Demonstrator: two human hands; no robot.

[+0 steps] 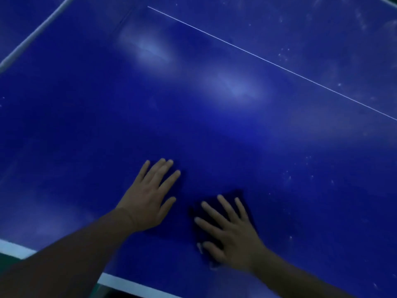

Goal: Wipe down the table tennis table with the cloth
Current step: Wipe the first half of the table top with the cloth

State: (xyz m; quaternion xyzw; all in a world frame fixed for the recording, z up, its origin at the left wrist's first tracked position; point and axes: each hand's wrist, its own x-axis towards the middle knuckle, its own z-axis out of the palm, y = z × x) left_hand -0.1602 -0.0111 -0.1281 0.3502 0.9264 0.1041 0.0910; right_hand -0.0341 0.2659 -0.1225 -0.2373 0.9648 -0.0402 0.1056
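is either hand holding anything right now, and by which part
Nothing is gripped. The right hand presses flat on the middle of the dark cloth, fingers straight; the left hand rests flat on the table.

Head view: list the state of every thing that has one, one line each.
left hand: open, fingers spread, flat on the table.
right hand: open, pressing flat on the cloth.
cloth: dark blue, lying flat under the right hand.
table: blue top, pale specks on its far and right parts.
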